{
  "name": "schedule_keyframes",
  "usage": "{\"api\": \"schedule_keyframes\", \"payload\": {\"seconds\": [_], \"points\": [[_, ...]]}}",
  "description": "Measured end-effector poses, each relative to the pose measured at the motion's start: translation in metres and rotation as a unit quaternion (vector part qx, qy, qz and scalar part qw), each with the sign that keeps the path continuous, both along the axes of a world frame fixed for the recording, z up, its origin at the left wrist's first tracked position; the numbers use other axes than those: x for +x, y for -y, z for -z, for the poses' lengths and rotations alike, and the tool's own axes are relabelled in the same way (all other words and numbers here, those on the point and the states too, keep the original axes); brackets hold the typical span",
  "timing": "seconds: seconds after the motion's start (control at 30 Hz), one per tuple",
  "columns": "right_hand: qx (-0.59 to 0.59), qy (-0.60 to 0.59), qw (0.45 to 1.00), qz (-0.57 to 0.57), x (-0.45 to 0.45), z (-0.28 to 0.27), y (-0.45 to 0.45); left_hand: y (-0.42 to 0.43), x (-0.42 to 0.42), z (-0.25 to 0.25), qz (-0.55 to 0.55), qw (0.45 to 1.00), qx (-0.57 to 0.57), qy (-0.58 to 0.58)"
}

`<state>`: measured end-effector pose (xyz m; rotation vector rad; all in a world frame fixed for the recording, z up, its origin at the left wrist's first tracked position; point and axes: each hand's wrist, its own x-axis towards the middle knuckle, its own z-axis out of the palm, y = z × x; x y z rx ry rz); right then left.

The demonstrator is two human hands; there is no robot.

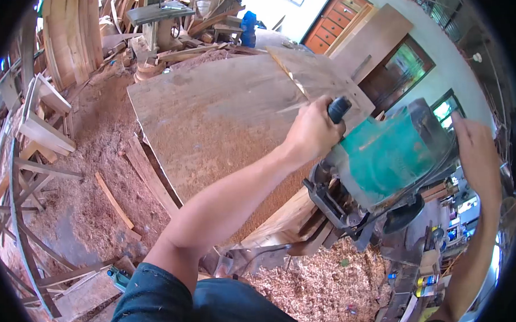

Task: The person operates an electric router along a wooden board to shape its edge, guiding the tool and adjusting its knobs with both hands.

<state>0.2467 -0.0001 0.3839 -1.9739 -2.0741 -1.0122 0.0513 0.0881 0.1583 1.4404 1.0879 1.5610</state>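
A large green power router (390, 158) with a dark base and motor end is held tilted on its side in front of me. My left hand (314, 128) is wrapped round its black side knob (339, 109). At the motor end, my right hand (477, 154) is closed against the housing, its fingers partly hidden. Another dark rounded knob (402, 215) shows on the lower side of the router, with a dark cord beside it. Under the base lies a light wooden beam (283, 217).
A broad plywood sheet (204, 117) dusted with sawdust lies ahead. Wood shavings (321, 279) cover the floor. Wooden frames (43, 130) stand at left, scrap lumber behind. Paint cans (427, 281) and tools crowd the right. Wooden doors (335, 19) stand by the white wall.
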Motion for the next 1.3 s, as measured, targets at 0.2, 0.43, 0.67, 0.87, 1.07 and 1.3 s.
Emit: {"api": "schedule_keyframes", "payload": {"seconds": [0.2, 0.43, 0.67, 0.87, 1.07, 1.3], "points": [[-0.173, -0.180, 0.951, -0.181, 0.044, -0.018, 0.017, -0.004, 0.001, 0.004, -0.026, 0.999, 0.026, -0.020], [-0.062, -0.026, 0.997, -0.027, 0.020, -0.009, 0.013, -0.003, 0.003, 0.002, -0.025, 0.999, 0.019, -0.031], [-0.108, -0.157, 0.971, -0.142, 0.046, -0.008, 0.019, -0.007, 0.005, 0.004, -0.034, 0.998, 0.018, -0.045], [-0.047, -0.148, 0.976, -0.154, 0.043, 0.002, 0.021, -0.003, 0.005, -0.002, -0.026, 0.998, 0.007, -0.058], [-0.057, -0.108, 0.988, -0.094, 0.042, 0.003, 0.021, -0.010, 0.007, 0.004, -0.038, 0.997, 0.020, -0.060], [-0.057, -0.179, 0.941, -0.280, 0.054, 0.002, 0.010, -0.006, 0.008, -0.001, -0.040, 0.997, 0.009, -0.065]]}}
